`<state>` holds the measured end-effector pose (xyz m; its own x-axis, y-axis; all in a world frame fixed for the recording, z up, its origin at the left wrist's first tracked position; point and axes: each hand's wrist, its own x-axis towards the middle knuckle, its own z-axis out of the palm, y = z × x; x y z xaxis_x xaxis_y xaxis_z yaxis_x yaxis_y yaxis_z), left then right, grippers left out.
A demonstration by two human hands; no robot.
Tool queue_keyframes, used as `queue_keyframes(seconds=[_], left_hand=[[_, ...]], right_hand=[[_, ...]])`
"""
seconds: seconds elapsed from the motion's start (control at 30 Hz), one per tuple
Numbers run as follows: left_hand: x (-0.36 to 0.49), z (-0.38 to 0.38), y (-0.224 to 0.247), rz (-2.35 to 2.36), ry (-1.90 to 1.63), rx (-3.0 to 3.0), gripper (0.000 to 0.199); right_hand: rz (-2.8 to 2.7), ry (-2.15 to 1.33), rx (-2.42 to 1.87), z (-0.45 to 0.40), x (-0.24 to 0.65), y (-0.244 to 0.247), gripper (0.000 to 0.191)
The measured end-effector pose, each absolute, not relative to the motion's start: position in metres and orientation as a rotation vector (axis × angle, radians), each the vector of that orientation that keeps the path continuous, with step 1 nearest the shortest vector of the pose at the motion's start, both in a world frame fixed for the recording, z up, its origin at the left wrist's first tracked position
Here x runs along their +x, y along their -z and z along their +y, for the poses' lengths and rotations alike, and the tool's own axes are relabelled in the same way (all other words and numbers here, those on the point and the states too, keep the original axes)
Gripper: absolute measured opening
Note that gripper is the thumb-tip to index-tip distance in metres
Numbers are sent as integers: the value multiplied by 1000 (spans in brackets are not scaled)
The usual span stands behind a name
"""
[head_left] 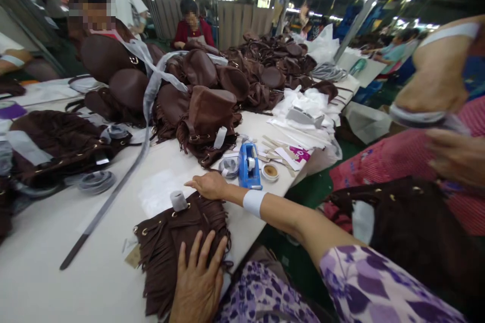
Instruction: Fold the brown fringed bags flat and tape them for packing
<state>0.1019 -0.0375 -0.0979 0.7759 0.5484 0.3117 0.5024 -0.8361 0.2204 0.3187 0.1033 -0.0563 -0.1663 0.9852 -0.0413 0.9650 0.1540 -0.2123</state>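
Observation:
A dark brown fringed bag (162, 242) with brass-coloured eyelets lies on the white table in front of me. My left hand (199, 275) rests flat on its front, fingers spread. At the bag's upper edge is my right hand (209, 185), its visible fingers stretched out to the left; its palm side is hidden. A small white wrapped roll (178, 201) stands at the top of the bag, just below those fingers. Thin white sheeting (157, 193) lies beyond the bag. A brown tag (133, 256) sticks out at its left side.
A blue tape dispenser (249, 167) and a tape roll (270, 172) stand past my right arm. One long wrapped strap (140, 156) crosses the table. Brown bags (212, 106) are heaped behind. On the right, a co-worker's hands (432, 86) hold a wrapped coil above another bag (409, 222).

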Motion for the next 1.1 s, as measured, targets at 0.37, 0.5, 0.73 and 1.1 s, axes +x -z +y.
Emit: queue_keyframes(seconds=[0.37,0.5,0.73,1.1], left_hand=[[102,-28,98,795,-419,2983,69],[103,-29,106,835,-482,2955,73],[103,-33,106,856,-530,2931,72],[102,-36,100,857,-572,2888,71]], right_hand=[[-2357,-270,-1838,114,322,87,52],[-2319,-192,-1826,100,321,70,46],[-1974,-199,-1645,-32,328,49,35],[-1774,-799,-1857,-88,310,79,49]])
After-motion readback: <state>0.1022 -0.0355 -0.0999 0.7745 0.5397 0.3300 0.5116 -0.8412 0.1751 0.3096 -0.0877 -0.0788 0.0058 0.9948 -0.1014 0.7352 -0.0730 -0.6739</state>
